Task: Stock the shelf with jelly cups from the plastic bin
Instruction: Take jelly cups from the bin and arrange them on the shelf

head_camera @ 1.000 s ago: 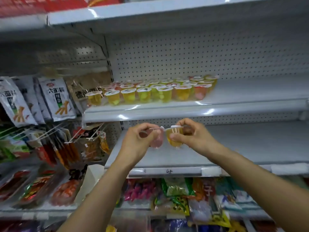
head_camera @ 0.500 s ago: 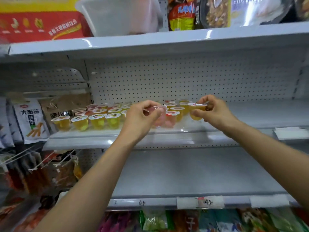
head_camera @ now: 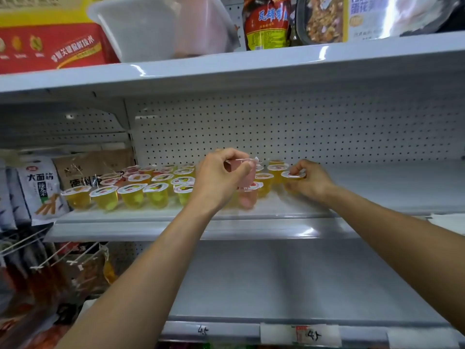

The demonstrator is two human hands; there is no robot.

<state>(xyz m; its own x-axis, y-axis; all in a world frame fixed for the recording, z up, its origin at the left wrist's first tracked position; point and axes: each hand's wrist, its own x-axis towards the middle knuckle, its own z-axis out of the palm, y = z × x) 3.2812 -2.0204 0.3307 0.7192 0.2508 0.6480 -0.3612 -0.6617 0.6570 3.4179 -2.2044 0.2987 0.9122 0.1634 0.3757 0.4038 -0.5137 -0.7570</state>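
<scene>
a: where are the jelly cups?
b: most stand as rows of jelly cups (head_camera: 130,193) on the left part of the middle shelf (head_camera: 377,187), yellow ones in front, lids up.
a: and the hands?
b: the left hand (head_camera: 219,180) has its fingers curled round a pink jelly cup (head_camera: 243,173), held above the right end of the rows. the right hand (head_camera: 312,181) pinches a yellow jelly cup (head_camera: 293,175) at its rim, just beside the last row. its base is hidden, so i cannot tell if it touches the shelf.
a: the plastic bin?
b: the plastic bin (head_camera: 151,28) sits on the top shelf (head_camera: 251,64), beside a red carton (head_camera: 50,49). snack bags (head_camera: 41,187) hang left of the cups.
</scene>
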